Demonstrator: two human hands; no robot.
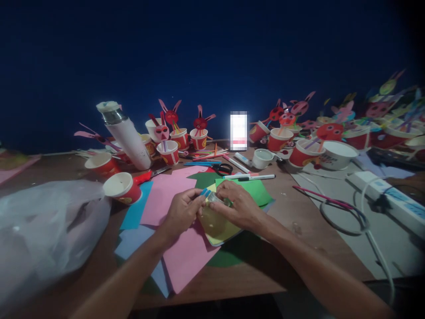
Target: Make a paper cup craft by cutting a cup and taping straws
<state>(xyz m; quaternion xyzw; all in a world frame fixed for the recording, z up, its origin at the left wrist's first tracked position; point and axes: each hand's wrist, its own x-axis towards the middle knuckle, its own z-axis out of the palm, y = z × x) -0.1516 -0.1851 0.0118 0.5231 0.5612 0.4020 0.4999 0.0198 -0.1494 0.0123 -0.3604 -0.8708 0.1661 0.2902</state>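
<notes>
Over the layered coloured paper, my two hands are close together. My left hand (186, 208) is closed, thumb against forefinger, on a small blue piece (205, 192); whether it is paper or a stick I cannot tell. Beside it, the fingers of my right hand (237, 204) are bent round a clear, shiny piece (215, 198) that looks like plastic or tape. Beneath them lies a yellow sheet (219, 226), with a green sheet (260, 192) behind and pink paper (189, 261) to the left.
Red paper cups (168, 153) with rabbit-like paper figures stand along the back. A white flask (129, 139) leans at left, near a plastic bag (49, 235). Black-handled scissors (223, 169), pens (257, 177) and a small bowl (262, 158) lie ahead. A power strip (392, 199) with cables sits right.
</notes>
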